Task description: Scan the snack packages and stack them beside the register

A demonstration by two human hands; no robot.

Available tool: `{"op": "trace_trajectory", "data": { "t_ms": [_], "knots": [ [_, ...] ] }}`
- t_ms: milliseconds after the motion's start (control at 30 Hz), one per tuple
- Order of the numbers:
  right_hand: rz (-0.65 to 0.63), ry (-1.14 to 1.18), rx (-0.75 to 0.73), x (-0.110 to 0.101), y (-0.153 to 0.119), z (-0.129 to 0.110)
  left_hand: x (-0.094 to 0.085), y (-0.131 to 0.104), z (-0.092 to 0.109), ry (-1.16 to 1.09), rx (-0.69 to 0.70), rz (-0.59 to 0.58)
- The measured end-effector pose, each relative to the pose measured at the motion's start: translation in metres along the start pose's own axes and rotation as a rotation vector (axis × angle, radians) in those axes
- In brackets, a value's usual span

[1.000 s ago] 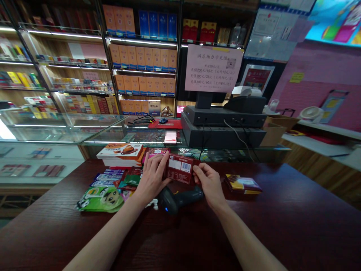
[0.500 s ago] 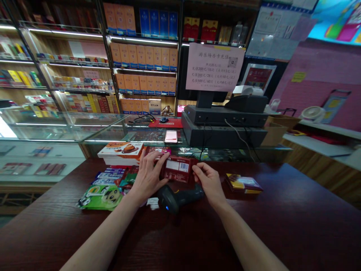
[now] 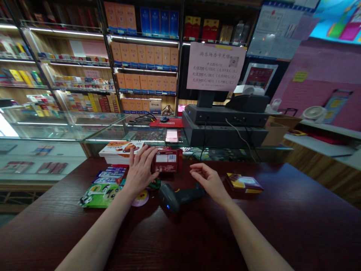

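A dark red box (image 3: 166, 166) with a white label and a barcode stands tilted up near the back of the table. My left hand (image 3: 141, 169) grips its left end, with the thumb low and the fingers over the top. To the right of the box is my right hand (image 3: 210, 182), empty, its fingers loosely curved and apart from the thumb. Between the hands lies a black barcode scanner (image 3: 180, 197) with a blue light. Partly behind my left hand are a white and orange Dove box (image 3: 121, 150) and a green panda packet (image 3: 103, 194).
A yellow and brown box (image 3: 244, 183) lies to the right on the dark wooden table (image 3: 180, 241). Blue and purple packets (image 3: 112, 175) and a round lilac and yellow item (image 3: 140, 197) are at left. Behind stand a glass counter (image 3: 135, 133) and a cash register (image 3: 222, 130).
The dark red box has moved left and slightly back with my left hand. My right hand has let go of its right end and opened. The scanner has stayed in place.
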State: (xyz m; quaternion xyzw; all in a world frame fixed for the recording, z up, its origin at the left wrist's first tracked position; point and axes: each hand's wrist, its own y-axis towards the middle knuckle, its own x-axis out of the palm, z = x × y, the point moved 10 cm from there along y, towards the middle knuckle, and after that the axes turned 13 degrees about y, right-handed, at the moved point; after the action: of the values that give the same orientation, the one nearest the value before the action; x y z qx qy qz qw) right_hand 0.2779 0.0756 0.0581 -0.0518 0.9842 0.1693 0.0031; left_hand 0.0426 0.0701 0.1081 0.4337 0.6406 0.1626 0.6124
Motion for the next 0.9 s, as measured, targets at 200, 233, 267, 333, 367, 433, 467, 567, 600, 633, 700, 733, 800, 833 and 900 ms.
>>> {"op": "trace_trajectory", "data": {
  "t_ms": [200,233,267,333,367,433,467,567,600,633,700,733,800,833,900],
  "knots": [
    [-0.493,-0.405,0.048,0.038,-0.023,0.007,0.002,-0.004,-0.018,0.089,-0.071,0.008],
    [-0.546,-0.463,0.056,0.042,-0.027,0.010,0.003,-0.005,-0.019,0.099,-0.079,0.004],
    [-0.585,-0.509,0.060,0.046,-0.030,0.013,0.003,-0.005,-0.020,0.106,-0.084,-0.002],
    [-0.629,-0.581,0.050,0.053,-0.033,0.018,0.004,-0.005,-0.020,0.112,-0.086,-0.015],
    [-0.638,-0.609,0.040,0.055,-0.033,0.020,0.004,-0.005,-0.020,0.112,-0.084,-0.021],
    [-0.644,-0.648,0.014,0.059,-0.034,0.022,0.004,-0.005,-0.019,0.110,-0.081,-0.029],
    [-0.645,-0.660,-0.001,0.061,-0.034,0.023,0.004,-0.006,-0.019,0.109,-0.082,-0.030],
    [-0.636,-0.673,-0.038,0.064,-0.034,0.022,0.004,-0.006,-0.020,0.105,-0.093,-0.023],
    [-0.632,-0.674,-0.046,0.064,-0.034,0.021,0.004,-0.006,-0.021,0.106,-0.098,-0.019],
    [-0.630,-0.673,-0.051,0.064,-0.033,0.020,0.004,-0.006,-0.021,0.106,-0.104,-0.017],
    [-0.629,-0.666,-0.060,0.064,-0.033,0.019,0.004,-0.007,-0.022,0.106,-0.116,-0.014],
    [-0.626,-0.661,-0.065,0.063,-0.033,0.019,0.004,-0.007,-0.023,0.107,-0.122,-0.012],
    [-0.599,-0.654,-0.076,0.060,-0.030,0.017,0.004,-0.007,-0.024,0.109,-0.129,-0.007],
    [-0.577,-0.650,-0.081,0.057,-0.029,0.016,0.003,-0.007,-0.024,0.110,-0.129,-0.004],
    [-0.516,-0.629,-0.092,0.051,-0.025,0.012,0.003,-0.008,-0.024,0.110,-0.129,-0.003]
  ]
}}
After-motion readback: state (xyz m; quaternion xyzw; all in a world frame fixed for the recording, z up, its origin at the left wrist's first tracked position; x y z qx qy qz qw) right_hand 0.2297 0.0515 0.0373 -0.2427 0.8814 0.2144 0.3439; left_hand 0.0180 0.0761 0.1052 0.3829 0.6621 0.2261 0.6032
